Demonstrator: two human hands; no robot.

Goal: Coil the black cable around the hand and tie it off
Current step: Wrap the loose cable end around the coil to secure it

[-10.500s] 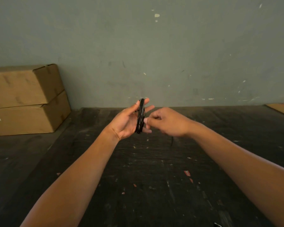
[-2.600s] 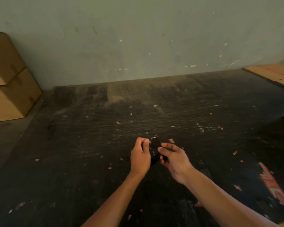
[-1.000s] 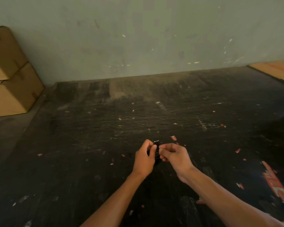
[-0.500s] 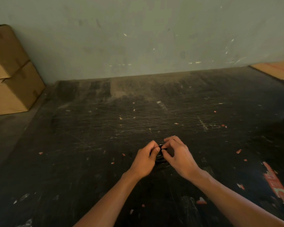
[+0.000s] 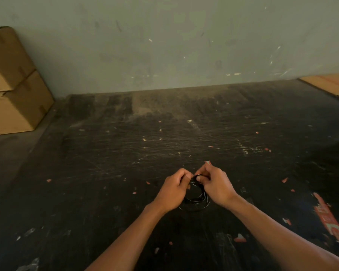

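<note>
The black cable [image 5: 196,201] hangs as a small round coil of several loops between my two hands, low over the dark floor. My left hand [image 5: 173,190] pinches the coil's top from the left with curled fingers. My right hand [image 5: 213,185] pinches the same top part from the right, thumb and forefinger closed on the strands. The coil's upper part is hidden between my fingertips, and its lower loops barely stand out against the dark floor.
Two stacked cardboard boxes [image 5: 10,85] stand at the far left against the grey-green wall [image 5: 164,45]. Flat cardboard [image 5: 329,85] lies at the far right. The dark, scuffed floor [image 5: 125,153] is littered with small red and white scraps, with a red torn label [image 5: 329,220] at right.
The loops have spread from a tight bundle into a round hanging coil. Both hands stayed together at its top, and my right hand's fingers closed down onto the strands.
</note>
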